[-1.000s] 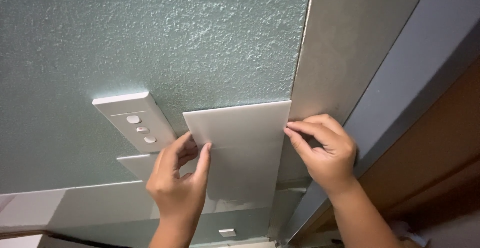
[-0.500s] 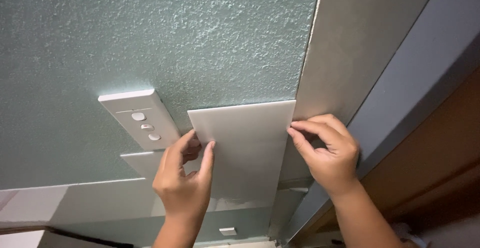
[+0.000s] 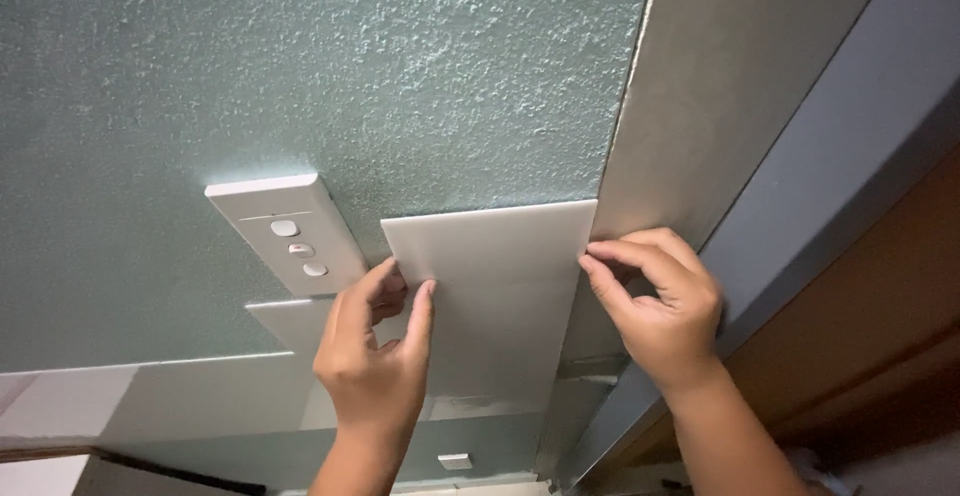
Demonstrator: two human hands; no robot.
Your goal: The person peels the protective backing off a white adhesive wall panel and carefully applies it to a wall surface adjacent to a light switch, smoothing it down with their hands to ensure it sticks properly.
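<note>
A pale grey-white rectangular tile (image 3: 495, 296) lies flat against a rough, green-grey textured wall (image 3: 400, 66). My left hand (image 3: 372, 356) grips the tile's left edge, fingers on its face and thumb tucked behind. My right hand (image 3: 655, 301) pinches the tile's right edge with fingertips, close to a tall grey tile strip (image 3: 720, 86) that runs up the wall beside it.
A white switch plate (image 3: 285, 231) with three buttons is fixed to the wall just left of the tile. Glossy tiles (image 3: 170, 396) cover the wall lower down, with a small white outlet (image 3: 455, 461) below. A grey door frame (image 3: 850, 156) and brown door (image 3: 890, 326) stand on the right.
The tile and both hands have stayed in nearly the same place on the wall; the view has shifted slightly, and my right fingers have curled a little tighter on the edge.
</note>
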